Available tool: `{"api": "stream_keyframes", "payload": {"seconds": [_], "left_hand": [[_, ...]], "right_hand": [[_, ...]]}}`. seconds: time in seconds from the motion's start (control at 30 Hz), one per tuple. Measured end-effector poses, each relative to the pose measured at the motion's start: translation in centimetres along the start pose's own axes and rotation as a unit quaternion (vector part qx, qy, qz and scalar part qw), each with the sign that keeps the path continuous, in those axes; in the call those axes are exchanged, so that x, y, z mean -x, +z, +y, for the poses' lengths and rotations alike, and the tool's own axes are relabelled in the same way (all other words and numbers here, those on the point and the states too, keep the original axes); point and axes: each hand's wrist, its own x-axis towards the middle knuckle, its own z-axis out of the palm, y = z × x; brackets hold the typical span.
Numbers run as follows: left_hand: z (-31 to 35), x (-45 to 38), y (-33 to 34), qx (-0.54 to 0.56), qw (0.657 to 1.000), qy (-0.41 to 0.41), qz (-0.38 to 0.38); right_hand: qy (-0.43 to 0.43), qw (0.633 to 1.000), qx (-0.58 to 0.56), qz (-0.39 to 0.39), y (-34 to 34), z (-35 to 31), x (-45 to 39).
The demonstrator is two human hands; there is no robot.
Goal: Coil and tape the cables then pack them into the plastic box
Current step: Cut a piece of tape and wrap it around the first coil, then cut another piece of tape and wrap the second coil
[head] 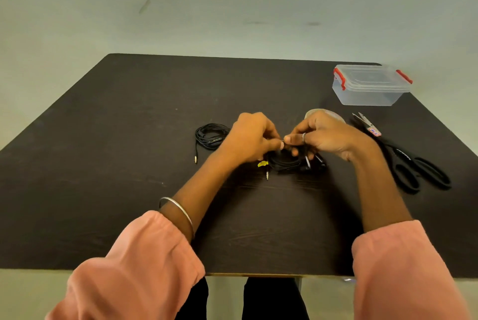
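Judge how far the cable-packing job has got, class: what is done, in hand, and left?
Done: nothing is packed; the clear plastic box with red clips sits closed. In hand: the left hand and right hand pinch a black coiled cable with a yellow tag. Left: the second black cable lies loosely coiled, seemingly untaped, then boxing both.

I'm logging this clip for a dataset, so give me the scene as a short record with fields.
left hand: pinching the coiled black cable
right hand: pinching the same coil
second cable: coiled, lying apart, left of the hands
plastic box: lid on, far right
tape roll: behind right hand
scissors: right, on the table
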Motion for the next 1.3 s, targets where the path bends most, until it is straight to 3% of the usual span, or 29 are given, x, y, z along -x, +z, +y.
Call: {"api": "stream_keyframes", "payload": {"seconds": [0.13, 0.3, 0.5, 0.6, 0.7, 0.83, 0.97, 1.07, 1.17, 1.3], "left_hand": [[0.0, 0.0, 0.7, -0.077, 0.995, 0.013, 0.065], [-0.4, -0.1, 0.5, -0.078, 0.995, 0.004, 0.056], [-1.4, -0.3, -2.6, 0.043, 0.978, 0.045, 0.198], [-3.6, 0.2, -5.0, 0.061, 0.961, 0.005, 0.269], [-6.8, 1.1, -6.7, -0.001, 0.960, -0.061, 0.273], [-9.7, 2.6, -7.3, -0.005, 0.961, -0.114, 0.251], [-10.1, 3.4, -7.0, 0.002, 0.964, -0.133, 0.229], [-9.6, 3.4, -6.4, -0.018, 0.967, -0.158, 0.199], [-9.2, 3.3, -6.1, -0.034, 0.965, -0.173, 0.197], [-9.0, 3.0, -6.5, -0.023, 0.967, -0.184, 0.173]], "right_hand": [[-0.028, 0.984, 0.162, 0.071, -0.1, -0.1, -0.4], [-0.023, 0.961, 0.265, 0.075, 0.1, 0.2, -0.9], [-0.039, 0.952, 0.263, 0.148, -0.1, 0.1, -0.9], [-0.091, 0.941, 0.215, 0.243, 0.3, -0.2, -1.0], [-0.157, 0.936, 0.120, 0.290, 1.6, -0.9, -1.2], [-0.179, 0.938, 0.049, 0.292, 4.0, -2.4, -2.3], [-0.184, 0.939, 0.052, 0.286, 6.3, -3.7, -3.5], [-0.168, 0.950, 0.140, 0.223, 7.4, -3.9, -4.1], [-0.113, 0.935, 0.300, 0.150, 8.2, -3.9, -4.9], [-0.120, 0.937, 0.303, 0.128, 8.0, -3.8, -5.3]]}}
